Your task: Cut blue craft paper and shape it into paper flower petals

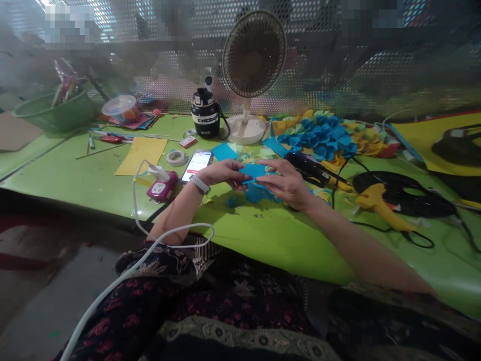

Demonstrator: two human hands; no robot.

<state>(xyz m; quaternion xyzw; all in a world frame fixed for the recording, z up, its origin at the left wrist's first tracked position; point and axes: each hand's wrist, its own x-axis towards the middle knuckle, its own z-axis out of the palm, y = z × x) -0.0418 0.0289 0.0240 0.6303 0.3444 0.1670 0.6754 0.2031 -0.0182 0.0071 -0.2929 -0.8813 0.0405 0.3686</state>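
A small piece of blue paper is held up between both hands, over the green table. My left hand pinches its left side, and a light band is around that wrist. My right hand has its fingertips closed on the right side of the same piece. More blue paper scraps lie just beneath the hands. Behind them is a flat blue sheet. At the back right rises a heap of cut, curled blue paper petals, with yellow and green ones around it.
A phone, tape roll and purple power adapter lie left. Behind stand a black bottle and a fan. A yellow glue gun and cords lie right. A white cable crosses my left arm.
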